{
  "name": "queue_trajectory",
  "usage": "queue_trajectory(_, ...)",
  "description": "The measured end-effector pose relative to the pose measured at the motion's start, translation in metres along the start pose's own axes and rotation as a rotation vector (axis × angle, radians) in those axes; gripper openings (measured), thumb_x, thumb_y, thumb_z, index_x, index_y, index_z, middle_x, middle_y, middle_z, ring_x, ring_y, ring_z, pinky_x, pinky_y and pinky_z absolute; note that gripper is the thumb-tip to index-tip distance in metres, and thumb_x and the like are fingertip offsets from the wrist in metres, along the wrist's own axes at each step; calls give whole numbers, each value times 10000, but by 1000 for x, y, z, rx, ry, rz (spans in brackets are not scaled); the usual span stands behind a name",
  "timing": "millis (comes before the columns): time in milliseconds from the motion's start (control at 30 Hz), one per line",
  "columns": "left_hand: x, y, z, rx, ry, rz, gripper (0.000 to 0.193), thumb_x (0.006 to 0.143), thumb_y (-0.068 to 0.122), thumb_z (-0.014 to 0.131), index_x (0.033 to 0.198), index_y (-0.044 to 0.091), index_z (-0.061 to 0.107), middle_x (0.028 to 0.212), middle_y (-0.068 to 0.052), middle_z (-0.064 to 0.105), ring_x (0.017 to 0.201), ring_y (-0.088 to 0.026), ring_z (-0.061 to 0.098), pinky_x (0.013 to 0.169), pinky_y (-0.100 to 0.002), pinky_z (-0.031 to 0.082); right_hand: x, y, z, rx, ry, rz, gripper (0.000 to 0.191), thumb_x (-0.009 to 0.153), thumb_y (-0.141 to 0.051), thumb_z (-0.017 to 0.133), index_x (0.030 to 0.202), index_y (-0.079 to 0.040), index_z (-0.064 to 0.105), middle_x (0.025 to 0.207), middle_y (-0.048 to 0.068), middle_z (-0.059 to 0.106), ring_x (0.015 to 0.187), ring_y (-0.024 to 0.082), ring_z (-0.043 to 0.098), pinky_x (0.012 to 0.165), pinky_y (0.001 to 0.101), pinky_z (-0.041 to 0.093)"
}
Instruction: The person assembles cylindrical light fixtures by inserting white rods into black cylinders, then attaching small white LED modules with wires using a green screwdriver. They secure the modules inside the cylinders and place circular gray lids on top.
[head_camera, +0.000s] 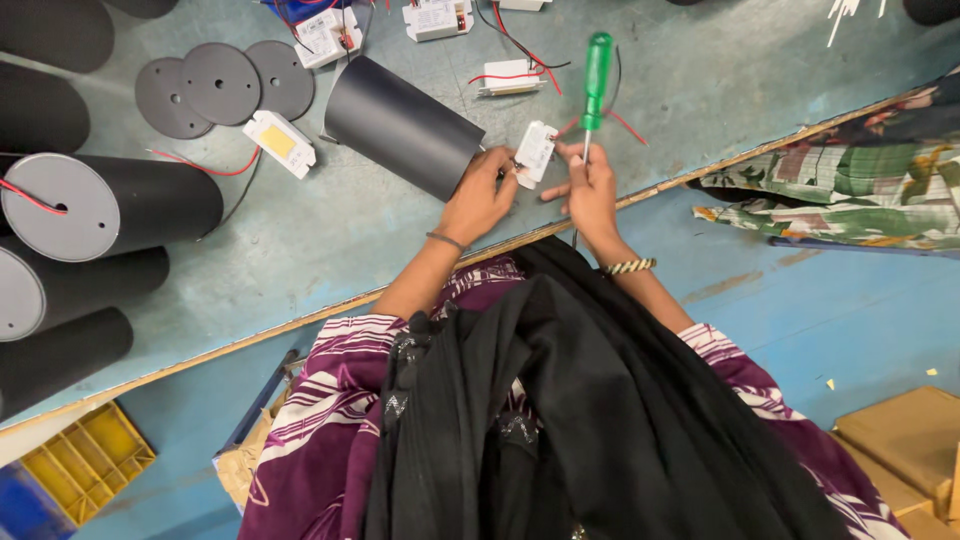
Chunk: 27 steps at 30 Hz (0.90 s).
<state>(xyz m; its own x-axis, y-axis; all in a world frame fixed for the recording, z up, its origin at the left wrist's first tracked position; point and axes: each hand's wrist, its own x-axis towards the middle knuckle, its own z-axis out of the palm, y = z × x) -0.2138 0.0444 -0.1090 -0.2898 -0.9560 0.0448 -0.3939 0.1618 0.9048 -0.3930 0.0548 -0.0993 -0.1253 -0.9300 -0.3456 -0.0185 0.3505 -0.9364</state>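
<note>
- Driver module (535, 152): a small white rectangular box, pinched between the left fingertips and tilted on edge just above the bench (700, 90); red leads (625, 125) ran out from it past the right fingers.
- Left hand (480, 195): fingers curled and pressed on the module's near edge, thumb beneath; a thin bangle sat at the wrist.
- Right hand (590, 190): fingers closed around the lower shaft of a screwdriver (596, 85), whose green handle stood upright beyond the knuckles; whether the tip met the module could not be told, since the fingers hid it.
- Progress, as judged: the module was in hand with the tool brought to it, so the fastening or wiring step appeared under way, not finished; the module was not yet inside a housing.
- Black cylinder (405, 125): an open tube lying on its side, touching or just beside the left fingertips, apparently without its fittings.
- Beyond the fingers: further white modules (435, 18), one with a yellow panel (280, 143), and three grey discs (215, 85).
- Far to the left of the left fingers: several black cylinders (110, 205) with grey end caps, one with a red wire, seemingly further along.
- Beneath the wrists: the bench edge and the person's purple patterned clothing with a black scarf.
</note>
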Motion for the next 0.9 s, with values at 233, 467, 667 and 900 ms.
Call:
queue_trajectory(233, -12, -5, -2, 32, -35, 57, 113, 930, 119, 639, 971, 14, 637, 996, -146, 669, 949, -353, 645, 866, -436, 511, 14, -14, 15, -156, -80, -62, 171, 1110, -139, 418, 1204, -43, 524, 1158, 132, 741, 595, 145, 712, 430, 240, 452)
queue_trajectory(467, -18, -2, -2, 224, 76, 234, 121, 930, 90, 625, 1025, 15, 627, 1357, -165, 590, 1103, -364, 627, 968, -446, 493, 16, -9, 9, -140, -88, -123, 169, 1098, -109, 421, 1219, -27, 505, 1191, 117, 740, 595, 114, 702, 472, 233, 471)
queue_trajectory(667, -7, -5, -4, 155, -95, 122, 125, 924, 82, 612, 993, -20, 596, 1489, -152, 557, 1096, -380, 640, 972, -442, 512, 18, -3, -7, -188, -107, -131, 198, 1091, -76, 426, 1247, -20, 535, 1091, 115, 774, 524, 76, 573, 513, 238, 485)
queue_trajectory(900, 1, -9, -13, 196, -163, 130, 260, 906, 53, 596, 1146, -45, 607, 1428, -180, 582, 1169, -399, 612, 1007, -446, 492, 11, 2, -14, -209, -58, -67, 213, 1095, -98, 431, 1266, -38, 543, 996, 95, 769, 512, 43, 500, 492, 218, 437)
